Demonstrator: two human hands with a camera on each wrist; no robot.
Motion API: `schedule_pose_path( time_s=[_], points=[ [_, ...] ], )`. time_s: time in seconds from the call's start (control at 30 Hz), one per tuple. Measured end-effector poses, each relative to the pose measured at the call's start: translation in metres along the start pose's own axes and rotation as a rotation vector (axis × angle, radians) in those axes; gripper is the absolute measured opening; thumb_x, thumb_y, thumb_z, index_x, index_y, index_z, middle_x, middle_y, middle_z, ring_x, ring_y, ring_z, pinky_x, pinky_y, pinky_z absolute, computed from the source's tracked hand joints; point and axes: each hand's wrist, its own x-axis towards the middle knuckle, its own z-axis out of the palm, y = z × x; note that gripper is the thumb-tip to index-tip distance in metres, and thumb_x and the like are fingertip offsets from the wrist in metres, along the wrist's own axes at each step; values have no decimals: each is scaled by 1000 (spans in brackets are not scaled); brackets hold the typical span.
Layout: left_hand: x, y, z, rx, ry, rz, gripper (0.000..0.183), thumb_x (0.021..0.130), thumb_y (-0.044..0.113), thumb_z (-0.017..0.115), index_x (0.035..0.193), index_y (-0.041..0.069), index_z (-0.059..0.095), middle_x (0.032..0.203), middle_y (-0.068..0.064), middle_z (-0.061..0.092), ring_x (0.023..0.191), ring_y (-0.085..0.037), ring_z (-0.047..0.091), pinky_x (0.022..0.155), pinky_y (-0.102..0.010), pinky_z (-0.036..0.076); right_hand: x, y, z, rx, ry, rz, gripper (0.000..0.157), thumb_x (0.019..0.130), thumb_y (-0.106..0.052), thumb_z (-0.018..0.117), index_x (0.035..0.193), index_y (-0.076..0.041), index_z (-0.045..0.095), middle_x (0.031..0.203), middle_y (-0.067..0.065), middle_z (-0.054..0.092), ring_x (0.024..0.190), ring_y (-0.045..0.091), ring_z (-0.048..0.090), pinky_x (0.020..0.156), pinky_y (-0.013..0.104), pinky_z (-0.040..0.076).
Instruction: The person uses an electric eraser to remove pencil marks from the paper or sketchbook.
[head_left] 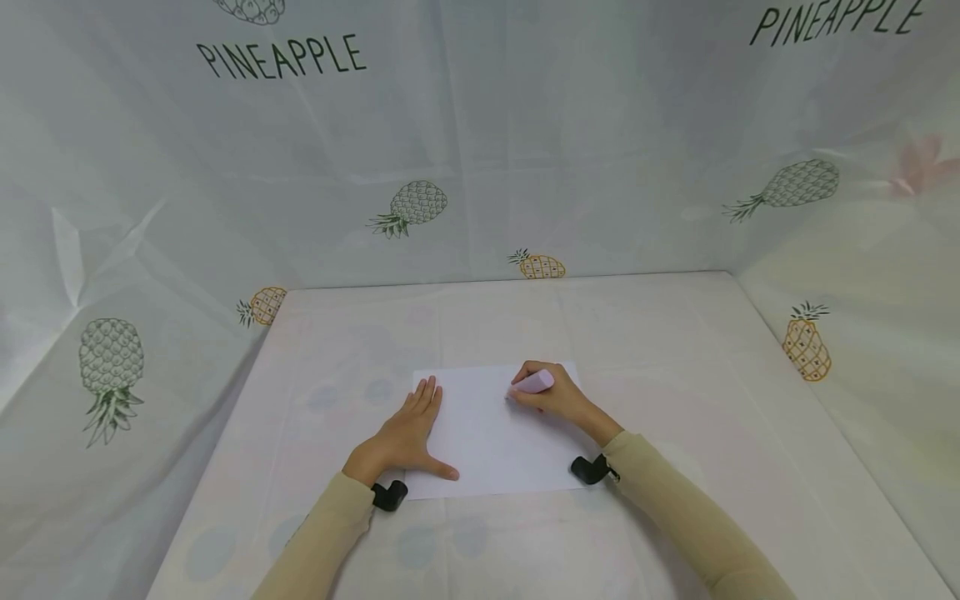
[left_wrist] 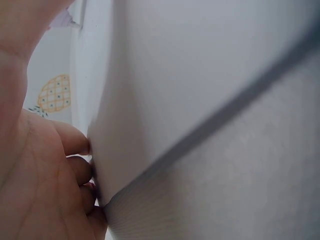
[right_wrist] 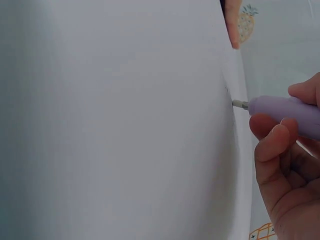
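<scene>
A white sheet of paper [head_left: 480, 450] lies on the table. My left hand [head_left: 408, 433] rests flat on its left side, fingers straight and thumb spread out over the sheet. In the left wrist view the fingertips of the left hand [left_wrist: 50, 170] press down along the paper's edge. My right hand [head_left: 558, 396] grips a thick lavender electric eraser [head_left: 534, 382] over the upper right of the sheet. Up close in the right wrist view, the electric eraser [right_wrist: 285, 114] has a narrow pale tip in a grey collar, right at the paper beside small dark specks.
A pale cloth with faint spots covers the table [head_left: 360, 333]. White curtains printed with pineapples [head_left: 418, 202] hang behind it and at both sides. Black wrist cameras [head_left: 390, 496] sit at both cuffs, close to the sheet's lower edge.
</scene>
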Motion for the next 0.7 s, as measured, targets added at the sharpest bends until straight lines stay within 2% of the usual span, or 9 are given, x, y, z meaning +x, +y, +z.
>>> schedule_pose_path(
  time_s=[0.1, 0.27, 0.4, 0.7],
  points=[
    [-1, 1, -1, -8, 4, 5, 142, 64, 72, 80, 156, -6, 7, 163, -23, -4, 150, -36, -6, 121, -50, 6, -3, -11, -2, 20, -3, 10, 14, 85, 7, 73, 96, 11, 65, 87, 16, 66, 55, 12, 53, 51, 24, 47],
    [-2, 1, 0, -13, 3, 0, 141, 64, 72, 80, 156, -6, 7, 163, -23, -4, 150, -36, -6, 121, -50, 7, -5, -10, -2, 59, -13, 14, 12, 85, 9, 70, 96, 11, 64, 82, 10, 64, 53, 18, 52, 51, 25, 47],
    [-2, 0, 1, -11, 4, -7, 142, 63, 73, 80, 157, -5, 8, 164, -22, -4, 151, -35, -6, 121, -49, 7, -5, -10, -2, 52, -22, -5, 12, 85, 10, 70, 96, 12, 66, 81, 13, 65, 52, 20, 51, 50, 23, 45],
    [-1, 0, 1, -12, 10, 3, 141, 64, 73, 80, 157, -6, 8, 164, -23, -4, 151, -36, -5, 121, -49, 8, -5, -11, -2, 11, 1, -73, 12, 85, 10, 72, 95, 11, 67, 89, 22, 67, 59, 11, 52, 49, 24, 47]
  ],
)
